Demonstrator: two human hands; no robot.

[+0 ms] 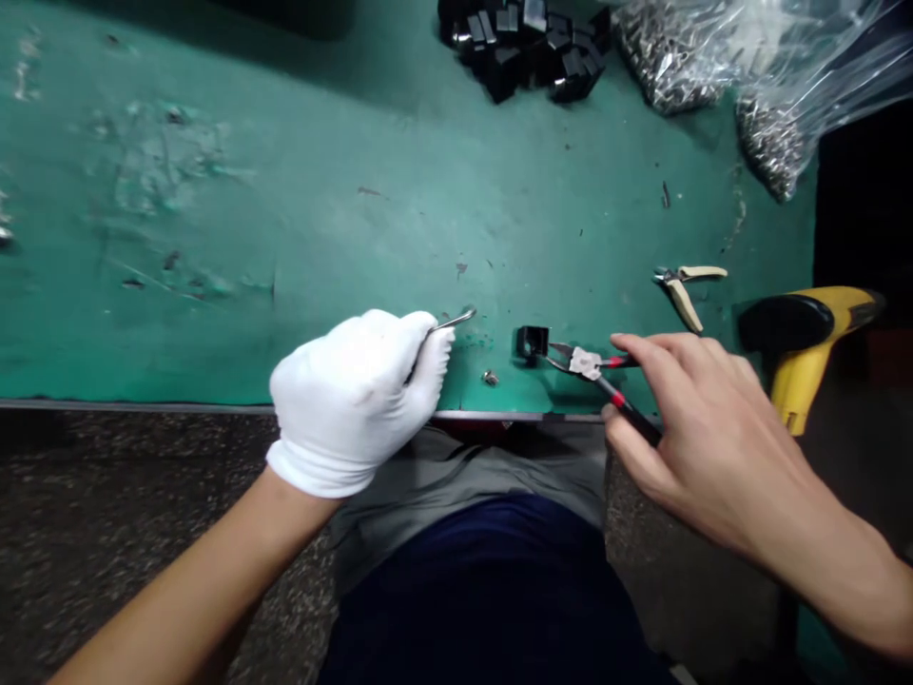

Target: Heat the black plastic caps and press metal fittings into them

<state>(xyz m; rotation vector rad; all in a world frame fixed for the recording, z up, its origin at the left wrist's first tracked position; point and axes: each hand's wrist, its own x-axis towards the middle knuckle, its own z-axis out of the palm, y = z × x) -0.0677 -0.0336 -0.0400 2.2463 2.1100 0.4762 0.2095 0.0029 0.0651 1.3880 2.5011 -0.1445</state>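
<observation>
My left hand (360, 390), in a white glove, is closed around a thin metal rod-like tool (456, 321) whose rounded tip points right; the rest of the tool is hidden in the fist. My bare right hand (703, 433) grips pliers (586, 363) with black and red handles, their jaws parted. The jaw tips reach the right side of a small black square housing (532, 343) on the table; whether they touch it I cannot tell. Between the two hands, near the table edge, lies a small shiny metal part (490, 378).
Cream-handled nippers (681, 290) and a yellow heat gun (799, 333) lie at the right. Behind are a pile of black housings (528, 43) and clear bags of metal parts (670, 62). The green table (320, 219) ends just before my lap.
</observation>
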